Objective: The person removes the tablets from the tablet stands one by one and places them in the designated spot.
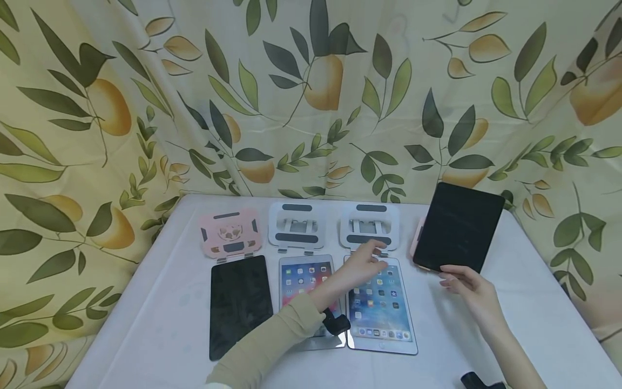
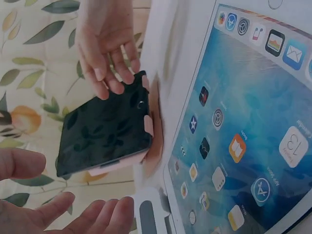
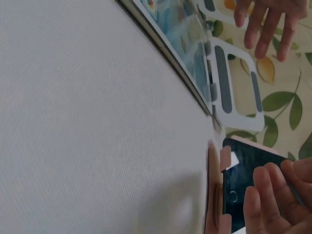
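A dark-screened tablet (image 1: 459,227) leans tilted on a pink stand (image 1: 417,237) at the right of the table. Small pink lips (image 2: 148,125) of the stand catch its lower edge. My right hand (image 1: 473,294) is at that lower edge, its loosely bent fingers (image 3: 273,195) overlapping the screen in the right wrist view. My left hand (image 1: 357,267) hovers with spread fingers over the top of a lit tablet (image 1: 381,308), holding nothing. Behind that tablet lies a white stand (image 1: 346,229) with grey pads.
Left of these lie another lit tablet (image 1: 291,275), partly hidden by my left forearm, and a dark tablet (image 1: 240,305). A second white stand (image 1: 273,224) and a flat pink stand (image 1: 210,237) are behind them. A leaf-patterned curtain (image 1: 301,135) hangs along the table's back edge.
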### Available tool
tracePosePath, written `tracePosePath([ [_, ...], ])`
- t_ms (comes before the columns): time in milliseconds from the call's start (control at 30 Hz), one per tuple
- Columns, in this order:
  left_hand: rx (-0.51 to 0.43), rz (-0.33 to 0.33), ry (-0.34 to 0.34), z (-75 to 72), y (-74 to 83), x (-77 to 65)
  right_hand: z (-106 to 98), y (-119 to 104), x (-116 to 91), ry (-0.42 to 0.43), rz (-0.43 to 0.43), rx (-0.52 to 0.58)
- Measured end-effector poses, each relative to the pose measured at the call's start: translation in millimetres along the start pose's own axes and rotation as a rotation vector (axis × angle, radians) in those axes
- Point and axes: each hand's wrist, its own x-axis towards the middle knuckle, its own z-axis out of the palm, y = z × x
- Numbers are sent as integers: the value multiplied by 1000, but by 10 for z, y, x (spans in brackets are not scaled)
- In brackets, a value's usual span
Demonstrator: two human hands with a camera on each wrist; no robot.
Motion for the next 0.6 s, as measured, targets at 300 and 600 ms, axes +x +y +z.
tracePosePath([
  [300, 130, 52, -30, 36, 120, 129, -157, -108, -22, 26, -6, -40],
  [600, 215, 84, -25, -4, 259, 329, -351, -100, 66, 58, -55, -66],
])
